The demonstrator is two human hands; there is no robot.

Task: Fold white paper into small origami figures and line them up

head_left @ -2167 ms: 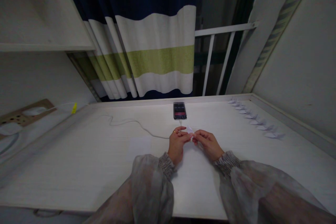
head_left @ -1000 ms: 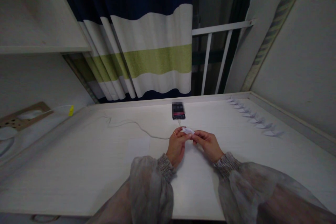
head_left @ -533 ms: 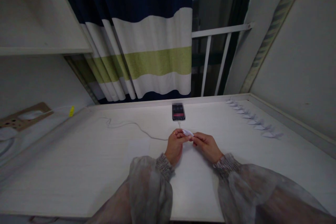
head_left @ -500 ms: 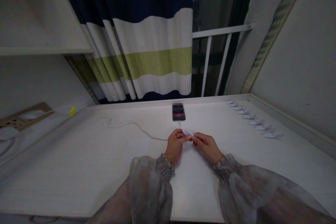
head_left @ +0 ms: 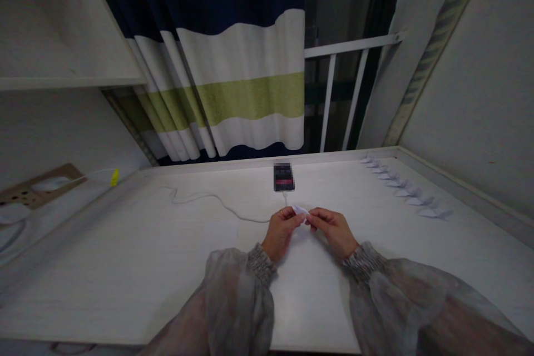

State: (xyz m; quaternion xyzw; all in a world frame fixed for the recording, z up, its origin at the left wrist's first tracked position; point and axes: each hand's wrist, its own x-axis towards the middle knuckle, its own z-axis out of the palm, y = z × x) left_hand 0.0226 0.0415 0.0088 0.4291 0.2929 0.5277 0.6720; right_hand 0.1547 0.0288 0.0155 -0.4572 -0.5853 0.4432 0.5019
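Between my two hands is a small piece of folded white paper (head_left: 299,209), raised a little off the white table (head_left: 167,278). My left hand (head_left: 280,231) pinches its left side between thumb and fingers. At the paper's right end, the thumb and fingertips of my right hand (head_left: 332,228) are closed on it. The fingers partly cover the paper, so its exact shape cannot be made out. Just beyond my hands lies a phone (head_left: 284,177) with a blurred screen and a white cable (head_left: 225,204) attached.
Several folded white paper figures (head_left: 411,192) stand in a slanting row at the right. A flat white sheet (head_left: 219,233) lies left of my left hand. A striped curtain (head_left: 250,67) hangs behind the table. On the far left is a brown board (head_left: 62,172) with holes.
My right hand has shifted very slightly right, and the folded paper is turned a little between my fingers. Both hands keep their pinch. The view has tilted slightly.
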